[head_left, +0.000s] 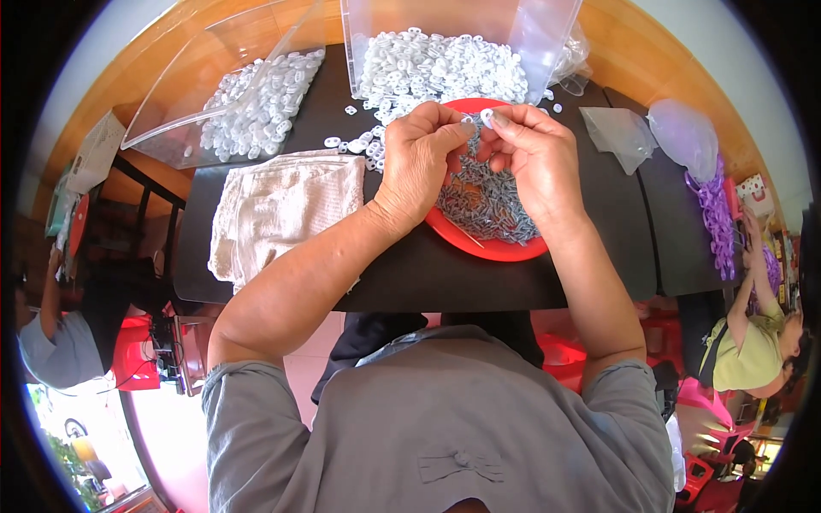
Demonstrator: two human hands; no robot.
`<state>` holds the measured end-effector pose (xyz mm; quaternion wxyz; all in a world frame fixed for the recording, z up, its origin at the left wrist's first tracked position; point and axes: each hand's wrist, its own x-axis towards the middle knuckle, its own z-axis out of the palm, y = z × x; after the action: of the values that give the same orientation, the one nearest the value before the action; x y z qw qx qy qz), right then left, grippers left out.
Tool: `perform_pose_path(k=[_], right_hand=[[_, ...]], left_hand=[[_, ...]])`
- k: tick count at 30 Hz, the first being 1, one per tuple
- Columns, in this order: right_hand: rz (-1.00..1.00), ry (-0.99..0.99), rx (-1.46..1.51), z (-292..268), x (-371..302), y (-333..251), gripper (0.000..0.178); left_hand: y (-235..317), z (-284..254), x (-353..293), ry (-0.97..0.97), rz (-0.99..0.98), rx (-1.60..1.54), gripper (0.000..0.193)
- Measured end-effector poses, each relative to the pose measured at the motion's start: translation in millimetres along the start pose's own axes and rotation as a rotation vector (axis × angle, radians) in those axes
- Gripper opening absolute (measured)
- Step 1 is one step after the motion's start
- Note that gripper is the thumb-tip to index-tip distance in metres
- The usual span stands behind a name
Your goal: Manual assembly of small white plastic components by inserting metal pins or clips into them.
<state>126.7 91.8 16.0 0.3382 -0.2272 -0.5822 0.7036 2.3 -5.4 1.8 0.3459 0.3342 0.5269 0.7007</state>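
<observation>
Both my hands are raised over a red round tray (pixel 505 251) that holds a heap of small grey, slender pieces (pixel 483 209). Between thumb and index finger of my right hand (pixel 546 158) is a small white oval plastic piece (pixel 487 118). My left hand (pixel 417 158) faces it in a pinch, fingertips close to the white piece; whatever is between them is too small to name. Loose white oval pieces with holes (pixel 374 141) lie on the dark table just beyond my left hand.
A clear bin (pixel 351 51) of white pieces stands behind the tray, and a tilted clear bin (pixel 162 141) lies left of it. A folded cream cloth (pixel 286 209) is by my left forearm. Plastic bags (pixel 617 137) and purple chain-like strips (pixel 717 218) lie right. People sit on both sides.
</observation>
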Motion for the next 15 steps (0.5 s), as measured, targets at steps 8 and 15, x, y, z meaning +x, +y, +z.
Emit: perform_pose_path(k=[8,15], right_hand=[[0.039,-0.067,0.015,-5.1,1.2,-4.2,0.016],[0.038,-0.086,-0.079,-6.9,1.8,-4.1,0.016]], left_hand=[[0.2,0.0,-0.4,-0.017,0.003,-0.004,0.013],[-2.6,-1.1,0.2,-0.031,0.017,0.063,0.014]])
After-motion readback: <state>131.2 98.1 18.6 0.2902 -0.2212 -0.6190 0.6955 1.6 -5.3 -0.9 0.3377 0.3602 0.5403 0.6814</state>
